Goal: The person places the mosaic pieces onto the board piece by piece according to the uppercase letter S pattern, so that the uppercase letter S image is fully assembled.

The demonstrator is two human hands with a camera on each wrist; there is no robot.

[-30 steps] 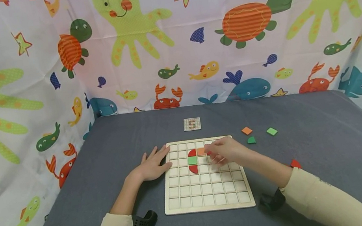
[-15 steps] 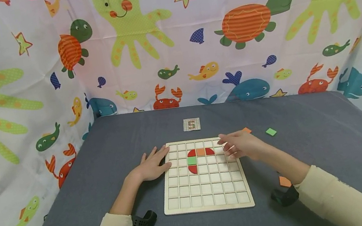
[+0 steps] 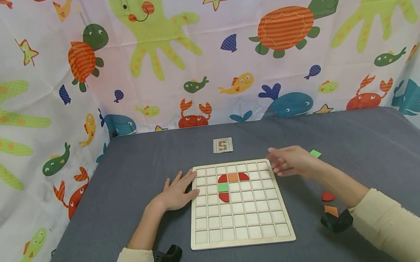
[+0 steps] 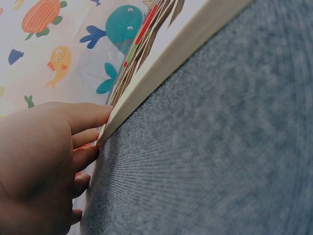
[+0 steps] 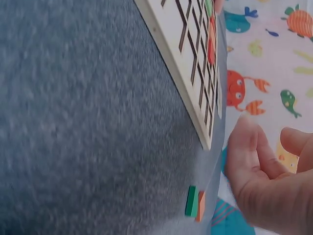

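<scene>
A pale wooden grid board (image 3: 241, 232) lies on the table, with several tiles set in its upper cells. An orange square (image 3: 232, 177) sits between two rounded red tiles; below the left one come a green square (image 3: 222, 187) and another rounded red tile (image 3: 224, 197). My left hand (image 3: 175, 195) rests at the board's left edge, fingers spread and touching it. By the upper right corner hovers my right hand (image 3: 293, 161), fingers loosely bent and nothing in them. In the right wrist view its thumb stands apart from the fingers, near a dark green tile (image 5: 191, 200) and an orange tile (image 5: 200, 205).
Behind the board lies a small gridded card (image 3: 222, 145) with an S-shaped pattern. A light green tile (image 3: 315, 153) peeks out behind the right hand. Near the right wrist are a loose red tile (image 3: 327, 196) and an orange one (image 3: 331, 210). A printed curtain surrounds the table.
My right hand has left the red tile in the top row and moved right, to the board's corner, covering loose tiles there. The left hand has stayed in place.
</scene>
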